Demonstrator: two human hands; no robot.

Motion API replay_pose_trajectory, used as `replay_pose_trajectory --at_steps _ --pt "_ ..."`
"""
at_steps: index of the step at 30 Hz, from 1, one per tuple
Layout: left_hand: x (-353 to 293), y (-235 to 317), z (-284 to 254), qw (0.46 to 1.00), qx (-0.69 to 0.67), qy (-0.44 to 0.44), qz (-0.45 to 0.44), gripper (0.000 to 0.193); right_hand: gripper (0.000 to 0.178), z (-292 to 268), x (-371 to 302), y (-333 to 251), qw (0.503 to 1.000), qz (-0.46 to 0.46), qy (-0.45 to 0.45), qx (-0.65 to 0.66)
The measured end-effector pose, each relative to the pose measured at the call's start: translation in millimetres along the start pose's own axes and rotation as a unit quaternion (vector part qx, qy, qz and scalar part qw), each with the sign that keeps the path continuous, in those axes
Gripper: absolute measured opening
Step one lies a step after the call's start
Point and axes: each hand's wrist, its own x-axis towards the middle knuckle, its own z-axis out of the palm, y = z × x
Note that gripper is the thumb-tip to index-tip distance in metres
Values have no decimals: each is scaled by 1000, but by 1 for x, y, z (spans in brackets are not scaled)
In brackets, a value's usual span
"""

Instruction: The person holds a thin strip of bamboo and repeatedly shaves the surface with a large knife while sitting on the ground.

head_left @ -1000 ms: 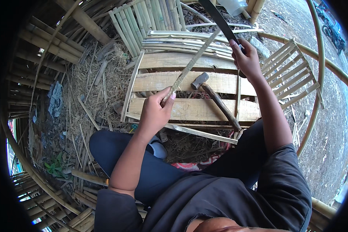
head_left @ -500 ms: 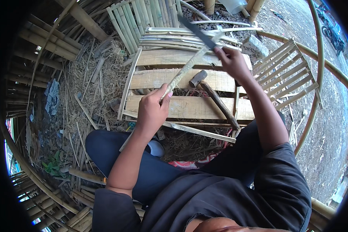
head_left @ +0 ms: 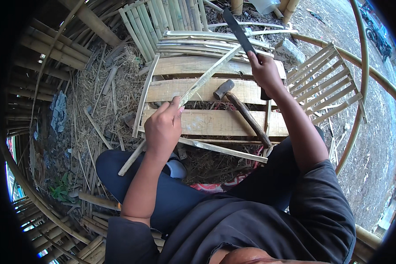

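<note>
My left hand (head_left: 163, 130) is closed around a long, pale bamboo strip (head_left: 209, 75). The strip slants over a low slatted wooden bench (head_left: 207, 123), its upper end near the far slats and its lower end (head_left: 132, 159) over my left thigh. In my closed right hand (head_left: 267, 72) is a machete with a long dark blade (head_left: 237, 31), pointing away and slightly left. The blade sits beside the strip's upper end; whether they touch I cannot tell. Between my hands, a hammer (head_left: 241, 108) with a wooden handle lies on the bench.
Several bamboo strips (head_left: 207, 40) lie along the bench's far side. A slatted bamboo panel (head_left: 163, 20) stands behind, and a slatted rack (head_left: 328, 81) is at the right. Straw and scraps (head_left: 101, 88) cover the ground at left. A concrete block (head_left: 290, 52) sits beyond the bench.
My left hand has shifted left and slightly toward me, drawing the strip with it. The machete has swung rightward to a steeper angle, away from its place across the strip.
</note>
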Motion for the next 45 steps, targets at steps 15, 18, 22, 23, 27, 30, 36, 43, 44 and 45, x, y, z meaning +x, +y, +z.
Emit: replay_pose_trajectory --at_steps 15,18,22,23,27,30,36,43,44,45 --pt "1 1 -1 1000 17 -18 -16 29 46 5 -15 -19 983 98 -150 38" --pt "2 5 0 999 29 -20 -2 30 48 2 -4 -11 993 97 -62 37" --pt "2 1 8 999 49 -17 9 30 52 31 -33 -15 985 33 -168 -30" --pt "1 1 10 999 49 -20 10 30 56 22 -28 -17 986 53 -149 -57" --pt "8 11 12 999 47 6 10 28 54 17 -14 -10 994 70 -62 -55" --pt "11 7 15 998 69 10 6 27 50 41 -47 -19 992 5 -96 -87" --pt "14 15 17 995 91 21 30 26 50 44 -36 -10 996 25 -77 -27" --pt "15 20 13 994 107 19 32 26 49 29 -34 -22 986 96 -131 42" --pt "15 18 15 993 109 21 29 26 50 39 -49 -28 981 72 -177 21" --pt "16 16 20 992 119 17 27 26 51 48 -60 -33 974 48 -223 0"
